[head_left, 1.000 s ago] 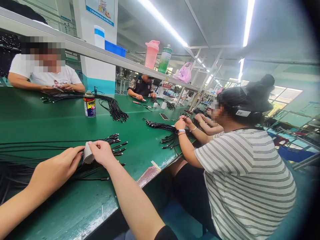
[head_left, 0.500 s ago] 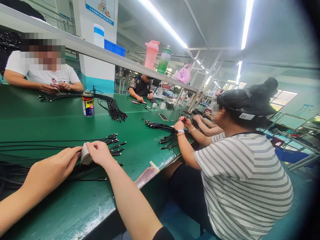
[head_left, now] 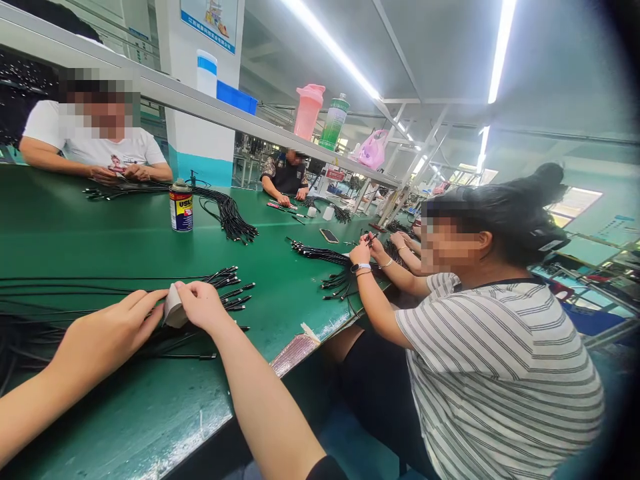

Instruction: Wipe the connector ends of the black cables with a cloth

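My left hand [head_left: 113, 328] and my right hand [head_left: 201, 304] meet over a bundle of black cables [head_left: 227, 283] on the green table [head_left: 270, 293]. Between them is a folded whitish cloth or paper piece [head_left: 175, 307], pinched by the fingertips of both hands. Part of it is hidden behind my fingers, and I cannot make out whether a cable lies inside the fold. The cables' metal-tipped ends fan out to the right, past my right hand, while their lengths run off to the left under my left hand.
A spray can [head_left: 181, 207] stands beyond my hands, near another cable bundle [head_left: 231, 217]. To the right, a co-worker in a striped shirt [head_left: 480, 347] handles cables at the table edge. A phone [head_left: 329, 235] lies farther back. Bottles stand on the overhead shelf [head_left: 280, 137].
The co-worker on the right has turned their head more towards me. My hands keep their grip on the whitish piece with hardly any movement. The view has shifted slightly.
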Demonstrator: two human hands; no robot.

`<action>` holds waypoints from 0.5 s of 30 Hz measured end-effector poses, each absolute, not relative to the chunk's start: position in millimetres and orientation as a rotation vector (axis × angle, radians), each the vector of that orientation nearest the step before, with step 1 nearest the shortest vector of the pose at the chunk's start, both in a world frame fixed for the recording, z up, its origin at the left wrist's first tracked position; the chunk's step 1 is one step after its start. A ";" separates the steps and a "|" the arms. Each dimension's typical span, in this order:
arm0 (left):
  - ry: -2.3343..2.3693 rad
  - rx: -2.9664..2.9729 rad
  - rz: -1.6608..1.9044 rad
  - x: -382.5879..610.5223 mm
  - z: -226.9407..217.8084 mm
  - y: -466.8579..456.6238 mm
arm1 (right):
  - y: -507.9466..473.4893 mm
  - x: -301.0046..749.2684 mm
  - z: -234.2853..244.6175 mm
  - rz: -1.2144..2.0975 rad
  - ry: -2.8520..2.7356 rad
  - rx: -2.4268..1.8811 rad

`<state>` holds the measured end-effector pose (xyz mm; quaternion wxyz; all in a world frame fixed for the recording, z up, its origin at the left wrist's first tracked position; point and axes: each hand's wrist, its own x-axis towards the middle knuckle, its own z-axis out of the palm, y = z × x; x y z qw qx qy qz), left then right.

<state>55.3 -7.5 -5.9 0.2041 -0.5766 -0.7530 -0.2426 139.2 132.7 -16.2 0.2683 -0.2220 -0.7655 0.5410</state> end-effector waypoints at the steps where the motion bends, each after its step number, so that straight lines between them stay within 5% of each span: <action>1: -2.077 -1.578 -0.570 54.5 -7.0 -7.9 | 132.5 138.5 -16.8 1.489 -2.025 -0.603; 9: -2.150 -1.437 -0.461 49.6 -14.0 -8.4 | 126.0 144.2 -5.1 1.655 -1.766 -0.554; 15: -2.558 -1.432 -1.200 45.4 -4.5 -0.6 | 121.8 148.9 1.6 1.597 -1.755 -0.526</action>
